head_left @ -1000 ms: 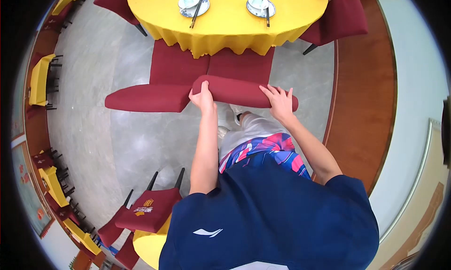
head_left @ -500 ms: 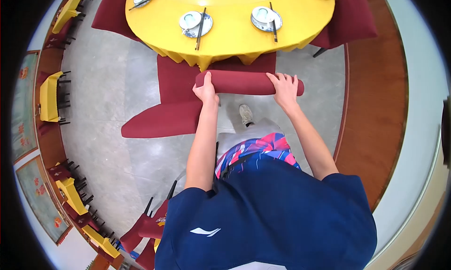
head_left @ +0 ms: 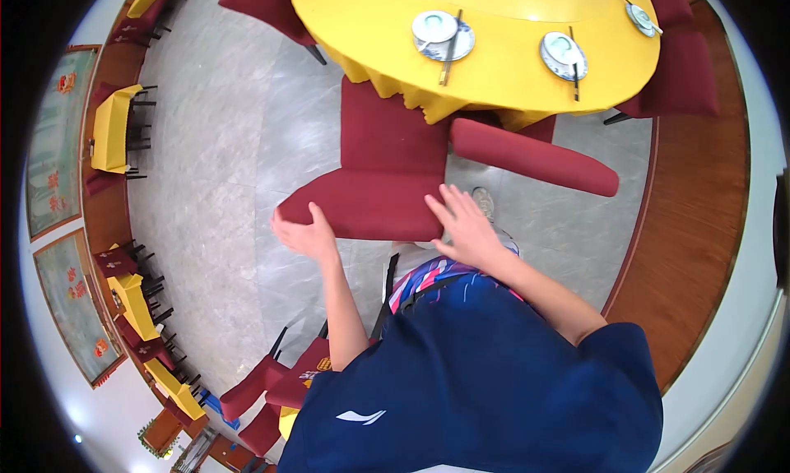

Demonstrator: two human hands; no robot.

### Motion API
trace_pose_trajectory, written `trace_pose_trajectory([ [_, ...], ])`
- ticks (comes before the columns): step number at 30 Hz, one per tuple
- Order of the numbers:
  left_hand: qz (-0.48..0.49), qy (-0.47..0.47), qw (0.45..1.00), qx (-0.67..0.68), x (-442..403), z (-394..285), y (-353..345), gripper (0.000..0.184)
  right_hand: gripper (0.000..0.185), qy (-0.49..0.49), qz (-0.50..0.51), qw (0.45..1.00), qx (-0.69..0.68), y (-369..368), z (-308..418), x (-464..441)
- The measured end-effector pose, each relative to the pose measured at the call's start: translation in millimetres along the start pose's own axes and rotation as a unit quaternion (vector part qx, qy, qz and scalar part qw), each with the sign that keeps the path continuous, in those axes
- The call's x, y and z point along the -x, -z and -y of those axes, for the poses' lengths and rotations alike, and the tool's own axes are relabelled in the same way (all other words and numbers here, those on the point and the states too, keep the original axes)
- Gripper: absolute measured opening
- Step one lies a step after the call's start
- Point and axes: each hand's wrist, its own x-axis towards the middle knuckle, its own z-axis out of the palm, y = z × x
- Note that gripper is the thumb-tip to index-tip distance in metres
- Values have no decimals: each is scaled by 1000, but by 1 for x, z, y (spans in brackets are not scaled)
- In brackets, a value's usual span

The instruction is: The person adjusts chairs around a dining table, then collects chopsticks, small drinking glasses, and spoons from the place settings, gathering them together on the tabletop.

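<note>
A red chair (head_left: 370, 195) stands at the near edge of the round yellow table, its seat and backrest in view. My left hand (head_left: 306, 233) is open at the left end of its backrest; whether it touches is unclear. Over the right end of the same backrest is my right hand (head_left: 467, 226), fingers spread, holding nothing. A second red chair (head_left: 535, 156) is to the right, its seat mostly under the yellow tablecloth (head_left: 485, 86), and neither hand is on it.
On the table are plates with bowls (head_left: 444, 41) and chopsticks. More red chairs (head_left: 679, 74) flank it. Brown wood panelling (head_left: 691, 193) runs along the right. Behind, at lower left, are further chairs (head_left: 255, 387); smaller yellow tables (head_left: 111, 132) line the left wall.
Both hands have let go of the right chair's backrest and moved left to the other chair. The right chair is closer to the table than a second ago. The view has shifted left.
</note>
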Motion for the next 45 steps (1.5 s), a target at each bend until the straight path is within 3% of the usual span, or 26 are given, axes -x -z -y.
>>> trace_pose_trajectory([
  [2, -34, 221, 974, 27, -5, 71, -18, 64, 84, 22, 37, 998, 37, -43, 38, -28],
  [3, -31, 220, 975, 26, -11, 100, -27, 64, 84, 19, 38, 998, 36, -64, 54, -39],
  [4, 22, 302, 935, 184, -21, 117, -41, 60, 85, -12, 78, 993, 86, -81, 63, -54],
  [5, 73, 377, 861, 334, -27, 133, -52, 55, 86, -42, 122, 982, 136, -94, 70, -67],
  [8, 97, 339, 860, 370, -37, 135, -57, 35, 87, -79, 128, 977, 153, -104, 83, -88],
  [11, 134, 305, 867, 371, -50, 135, -65, 35, 86, -117, 110, 971, 178, -109, 82, -95],
  [12, 144, 319, 856, 382, -56, 132, -65, 37, 81, -118, 66, 975, 178, -114, 81, -98],
  [17, 160, 300, 844, 414, -104, 119, -87, 41, 78, -148, 51, 972, 177, -111, 83, -137],
  [20, 177, 254, 871, 381, -131, 120, -109, 46, 78, -154, 42, 974, 158, -104, 79, -165],
  [24, 229, 263, 841, 413, -168, 113, -121, 52, 82, -195, 53, 967, 152, -94, 84, -196],
  [27, 285, 177, 854, 398, -187, 117, -141, 60, 88, -233, 37, 959, 158, -90, 75, -217],
  [33, 389, 68, 812, 428, -195, 139, -158, 66, 100, -345, 74, 912, 208, -89, 91, -230],
  [35, 490, 14, 783, 382, -218, 148, -149, 74, 105, -404, 86, 879, 239, -96, 90, -233],
  [37, 623, 29, 683, 380, -254, 160, -148, 73, 100, -461, 88, 839, 277, -102, 97, -239],
  [38, 637, 16, 677, 369, -273, 169, -151, 73, 91, -479, 67, 817, 313, -115, 86, -233],
  [40, 771, 95, 575, 256, -316, 195, -166, 73, 68, -533, 39, 771, 348, -131, 85, -239],
  [42, 723, -23, 643, 251, -334, 262, -220, 62, 65, -582, 47, 725, 365, -133, 93, -252],
  [45, 690, 149, 654, 274, -402, 334, -249, 51, 67, -617, 56, 702, 351, -131, 98, -257],
])
